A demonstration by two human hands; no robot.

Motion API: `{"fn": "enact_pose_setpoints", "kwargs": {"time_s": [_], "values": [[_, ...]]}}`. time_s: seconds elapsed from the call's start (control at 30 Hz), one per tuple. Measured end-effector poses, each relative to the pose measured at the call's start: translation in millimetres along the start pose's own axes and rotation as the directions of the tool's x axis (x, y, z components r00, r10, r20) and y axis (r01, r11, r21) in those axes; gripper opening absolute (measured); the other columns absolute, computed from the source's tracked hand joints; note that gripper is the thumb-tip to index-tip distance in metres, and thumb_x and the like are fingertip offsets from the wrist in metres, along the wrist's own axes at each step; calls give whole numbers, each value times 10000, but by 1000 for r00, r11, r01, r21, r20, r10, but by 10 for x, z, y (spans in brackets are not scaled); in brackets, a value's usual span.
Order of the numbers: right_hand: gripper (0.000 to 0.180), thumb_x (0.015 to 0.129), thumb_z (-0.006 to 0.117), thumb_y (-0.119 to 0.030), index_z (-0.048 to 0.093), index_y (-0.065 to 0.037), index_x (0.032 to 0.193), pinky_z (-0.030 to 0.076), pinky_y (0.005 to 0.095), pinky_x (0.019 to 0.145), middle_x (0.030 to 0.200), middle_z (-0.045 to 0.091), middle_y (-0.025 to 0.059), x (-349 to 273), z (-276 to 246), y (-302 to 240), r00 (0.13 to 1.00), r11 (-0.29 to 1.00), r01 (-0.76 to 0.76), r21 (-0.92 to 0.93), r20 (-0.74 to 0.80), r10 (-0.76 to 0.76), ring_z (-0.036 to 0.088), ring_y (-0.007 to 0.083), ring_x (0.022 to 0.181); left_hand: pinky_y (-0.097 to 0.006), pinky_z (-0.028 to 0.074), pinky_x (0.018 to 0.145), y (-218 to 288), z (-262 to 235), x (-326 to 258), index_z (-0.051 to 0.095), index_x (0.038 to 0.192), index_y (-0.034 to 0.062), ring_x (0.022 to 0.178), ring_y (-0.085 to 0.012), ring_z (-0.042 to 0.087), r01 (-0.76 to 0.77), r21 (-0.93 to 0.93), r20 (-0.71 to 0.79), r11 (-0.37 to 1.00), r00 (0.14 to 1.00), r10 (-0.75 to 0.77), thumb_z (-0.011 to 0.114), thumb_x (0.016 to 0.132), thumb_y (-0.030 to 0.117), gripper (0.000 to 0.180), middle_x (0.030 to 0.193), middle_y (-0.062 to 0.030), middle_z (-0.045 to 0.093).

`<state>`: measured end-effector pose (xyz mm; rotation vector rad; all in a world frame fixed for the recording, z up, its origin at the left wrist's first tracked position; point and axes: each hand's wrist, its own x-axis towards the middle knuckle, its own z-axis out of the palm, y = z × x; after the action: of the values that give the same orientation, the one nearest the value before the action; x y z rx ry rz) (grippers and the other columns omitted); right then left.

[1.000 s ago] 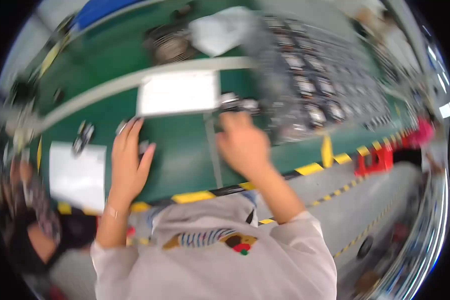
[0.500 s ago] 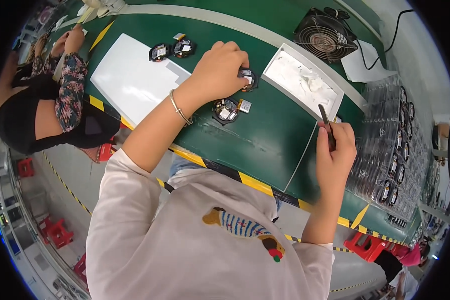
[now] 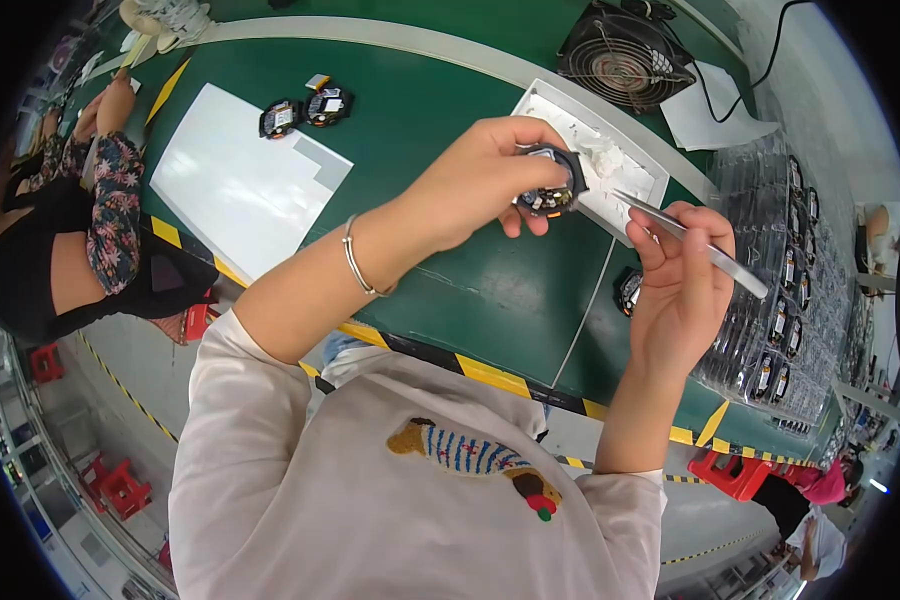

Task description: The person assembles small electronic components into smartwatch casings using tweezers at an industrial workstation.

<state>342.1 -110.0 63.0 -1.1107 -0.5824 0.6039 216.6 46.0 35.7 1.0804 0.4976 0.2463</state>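
My left hand (image 3: 490,180) grips a round black watch module (image 3: 550,200) with its circuit parts exposed, raised above the green bench. My thumb lies across the module's face. Steel tweezers (image 3: 705,242) are in my right hand (image 3: 685,280), their tips pointing left toward the module and apart from it. Beside the right hand, a second watch module (image 3: 628,290) lies on the bench, partly covered by that hand. Two more, a left module (image 3: 280,118) and a right module (image 3: 327,103), rest farther back at the left.
A shallow white box (image 3: 658,182) with white scraps stands behind my hands. Behind it is a black fan (image 3: 620,65). Stacked clear trays (image 3: 760,250) of modules stand at the right. A white sheet (image 3: 240,180) lies left; a co-worker's arm (image 3: 115,200) is beyond it.
My left hand has lifted a watch module off the bench and moved right. The tweezers have swung from upright to slanting toward it. The module nearer me at mid-bench no longer shows there.
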Motion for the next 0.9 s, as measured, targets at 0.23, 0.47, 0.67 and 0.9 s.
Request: {"fn": "enact_pose_setpoints", "kwargs": {"time_s": [0.23,0.47,0.67,0.9], "values": [[180,857,576,88,511,45,1020,540,327,813,993,584,182,-119,109,152,946,946,284,-157,208,-249,654,250,870,-164,399,464,-20,132,-177,596,993,49,569,-55,549,-45,28,-28,999,999,45,539,878,83,132,815,-79,675],[125,850,584,75,532,43,959,525,369,849,996,583,194,-164,121,165,881,813,449,-372,333,-335,658,283,883,-180,439,540,2,170,-293,547,1081,6,621,-50,546,-160,150,12,976,987,160,501,860,-5,225,842,-53,650],[115,874,568,48,506,42,971,526,405,856,983,591,202,-136,97,131,931,939,306,-159,256,-260,653,267,841,-185,447,544,16,208,-300,541,1070,-2,624,-48,538,-235,210,36,949,972,233,514,841,-28,232,863,-48,633],[136,885,593,-36,499,2,976,524,415,835,934,615,170,3,-119,115,963,984,-43,175,268,-5,639,311,910,-221,420,577,117,160,-252,566,1113,25,654,-116,546,81,-67,178,994,982,-68,369,899,213,346,932,-125,663]]}}
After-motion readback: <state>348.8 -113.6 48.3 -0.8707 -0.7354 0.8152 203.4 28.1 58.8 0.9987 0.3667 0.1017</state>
